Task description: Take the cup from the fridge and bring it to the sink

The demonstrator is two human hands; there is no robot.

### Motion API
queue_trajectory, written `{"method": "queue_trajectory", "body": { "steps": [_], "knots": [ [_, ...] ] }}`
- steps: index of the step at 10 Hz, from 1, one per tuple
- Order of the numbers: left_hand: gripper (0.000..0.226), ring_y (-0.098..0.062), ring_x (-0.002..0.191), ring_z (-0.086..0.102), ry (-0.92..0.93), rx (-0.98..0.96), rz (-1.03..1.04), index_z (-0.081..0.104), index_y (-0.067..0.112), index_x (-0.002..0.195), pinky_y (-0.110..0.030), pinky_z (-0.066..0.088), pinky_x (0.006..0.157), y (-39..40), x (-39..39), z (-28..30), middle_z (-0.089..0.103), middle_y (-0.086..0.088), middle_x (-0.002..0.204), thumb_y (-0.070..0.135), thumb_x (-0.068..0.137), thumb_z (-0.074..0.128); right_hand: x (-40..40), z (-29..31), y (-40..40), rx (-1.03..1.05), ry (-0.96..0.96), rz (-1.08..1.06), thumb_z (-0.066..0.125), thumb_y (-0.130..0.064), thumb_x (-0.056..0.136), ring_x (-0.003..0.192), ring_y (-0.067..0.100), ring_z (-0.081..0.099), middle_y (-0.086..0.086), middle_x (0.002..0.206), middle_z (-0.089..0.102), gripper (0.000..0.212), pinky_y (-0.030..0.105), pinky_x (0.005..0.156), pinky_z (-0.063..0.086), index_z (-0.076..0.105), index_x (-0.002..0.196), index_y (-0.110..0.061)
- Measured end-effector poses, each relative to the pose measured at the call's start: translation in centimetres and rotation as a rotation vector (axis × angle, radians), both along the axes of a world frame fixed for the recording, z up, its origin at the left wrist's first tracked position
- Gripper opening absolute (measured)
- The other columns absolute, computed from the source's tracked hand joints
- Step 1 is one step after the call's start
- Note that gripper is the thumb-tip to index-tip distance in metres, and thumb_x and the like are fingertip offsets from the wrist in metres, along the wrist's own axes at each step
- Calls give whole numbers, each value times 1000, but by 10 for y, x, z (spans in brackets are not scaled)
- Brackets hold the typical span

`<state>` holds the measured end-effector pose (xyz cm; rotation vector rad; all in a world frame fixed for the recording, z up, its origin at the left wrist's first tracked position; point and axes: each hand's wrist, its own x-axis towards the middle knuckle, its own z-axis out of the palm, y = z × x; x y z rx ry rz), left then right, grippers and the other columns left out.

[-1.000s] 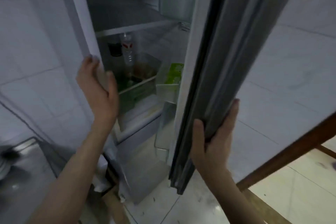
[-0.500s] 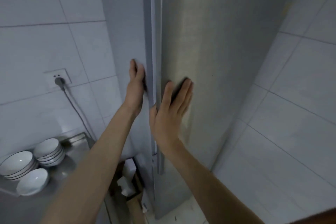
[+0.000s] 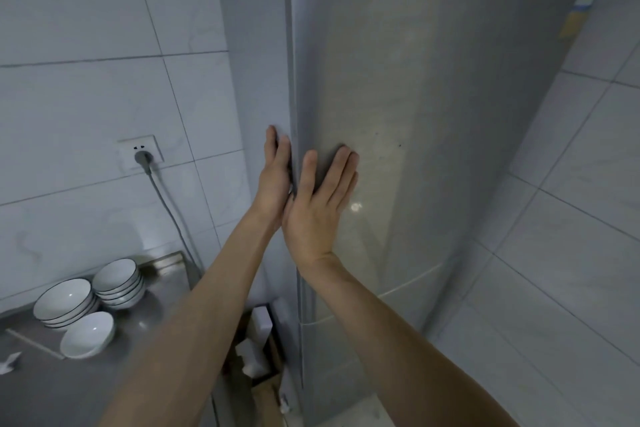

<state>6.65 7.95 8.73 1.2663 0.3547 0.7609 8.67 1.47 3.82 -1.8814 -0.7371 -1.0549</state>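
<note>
The right hand is pressed flat, fingers spread, against the fridge door. The left hand is laid open on the fridge's side just beside it, nothing gripped.

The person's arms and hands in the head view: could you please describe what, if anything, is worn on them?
Nothing is worn that I can see. The left hand and right hand are bare, with no gloves, and no rings show on the visible fingers. Both forearms are uncovered from the wrists down to the frame's lower edge: no sleeves, watch or bracelet in view.
</note>
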Motion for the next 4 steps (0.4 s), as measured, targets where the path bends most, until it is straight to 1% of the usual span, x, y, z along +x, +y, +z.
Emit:
{"method": "queue_trajectory", "body": {
  "steps": [1,2,3,4],
  "knots": [
    [65,-20,148,47,18,-21,4,16,41,164,-44,38,123,-11,-8,-7,36,0,167,47,107,46,-4,1,-17,-119,-1,78,70,-18,94,147,56,25,35,155,15,72,66,116,30,25,151,-11],
    [64,-10,149,45,126,89,60,29,38,161,-40,35,125,-23,-25,-28,42,12,164,52,103,51,-7,-2,-60,-260,31,298,57,-26,96,157,39,8,24,167,10,72,51,127,22,23,158,-15],
    [60,-6,145,48,210,104,67,36,34,159,-38,38,123,-30,-39,-58,48,15,159,55,104,47,-9,-29,-104,-292,58,373,52,-23,98,155,25,25,10,165,27,62,32,127,25,31,156,-15],
    [43,-21,140,54,437,0,64,57,16,145,-44,41,119,-50,-58,-122,59,-3,149,36,110,41,-20,-103,-172,-440,276,415,85,-7,72,121,22,68,7,135,65,97,24,101,49,32,149,-32]
  ]
}}
